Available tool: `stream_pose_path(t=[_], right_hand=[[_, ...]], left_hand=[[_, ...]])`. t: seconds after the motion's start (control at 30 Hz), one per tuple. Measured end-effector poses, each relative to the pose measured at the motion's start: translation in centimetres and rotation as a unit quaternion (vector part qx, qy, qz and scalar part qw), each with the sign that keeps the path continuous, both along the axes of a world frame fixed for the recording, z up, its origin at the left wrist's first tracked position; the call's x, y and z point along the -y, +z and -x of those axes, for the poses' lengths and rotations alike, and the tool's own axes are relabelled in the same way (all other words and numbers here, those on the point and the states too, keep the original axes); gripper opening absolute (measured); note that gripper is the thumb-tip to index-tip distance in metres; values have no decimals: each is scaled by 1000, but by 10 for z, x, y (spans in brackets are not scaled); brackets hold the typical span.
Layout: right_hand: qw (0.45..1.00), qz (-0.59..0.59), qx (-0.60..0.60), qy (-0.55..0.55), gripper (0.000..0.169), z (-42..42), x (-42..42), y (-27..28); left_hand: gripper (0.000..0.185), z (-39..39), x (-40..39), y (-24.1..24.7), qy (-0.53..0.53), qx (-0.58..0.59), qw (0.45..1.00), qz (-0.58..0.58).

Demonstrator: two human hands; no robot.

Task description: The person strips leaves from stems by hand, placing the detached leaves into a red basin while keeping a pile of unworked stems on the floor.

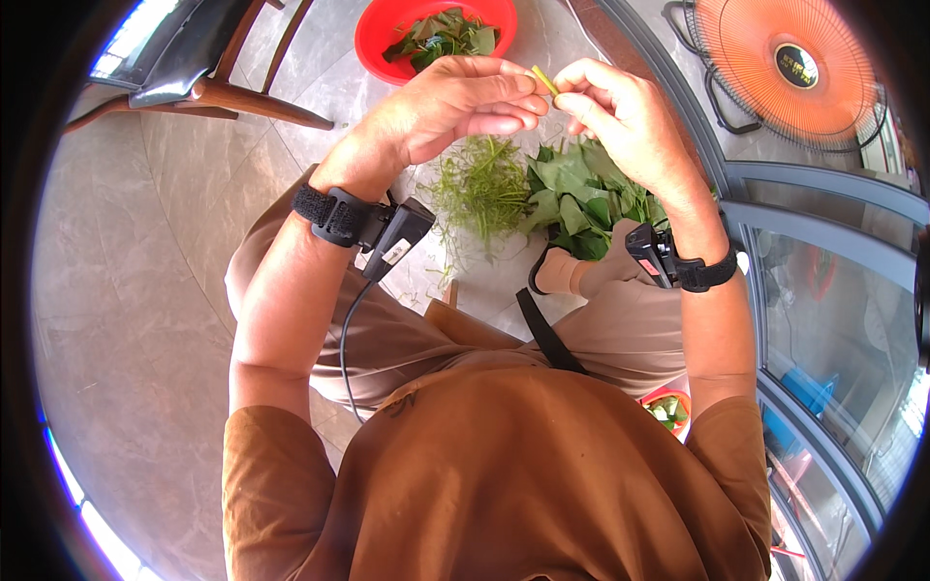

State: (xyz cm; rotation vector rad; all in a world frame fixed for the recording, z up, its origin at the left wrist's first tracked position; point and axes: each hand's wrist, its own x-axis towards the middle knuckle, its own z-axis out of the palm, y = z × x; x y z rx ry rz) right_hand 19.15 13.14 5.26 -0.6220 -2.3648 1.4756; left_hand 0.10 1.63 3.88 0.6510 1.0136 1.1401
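A short green stem (545,80) is pinched at its lower end between the thumb and forefinger of my right hand (617,112). My left hand (472,98) meets it from the other side, thumb laid over the forefinger and fingertips against the stem. Whether those fingertips grip it or a thin strand is too small to tell. Below the hands, a loose heap of thin green stems and peelings (487,189) lies on the floor. Beside it, partly behind my right hand, is a pile of broad green leaves (581,192).
A red plastic basin (370,43) with leaves stands beyond my left hand. At the upper left is a wooden chair (261,105) with a dark seat. An orange fan (785,109) and a grey-framed glass door (835,312) are on the right. A small red container (679,398) sits near my right elbow.
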Motion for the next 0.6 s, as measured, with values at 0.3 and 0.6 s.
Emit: stream_pose_path(t=[0.3,0.6], right_hand=[[991,86,-91,-55,17,-2,-15,-7],[936,242,-214,-142,19,-27,-59,-3]], left_hand=[[31,-4,2,-6,33,15,998,58],[27,3,5,-26,60,12,995,85]])
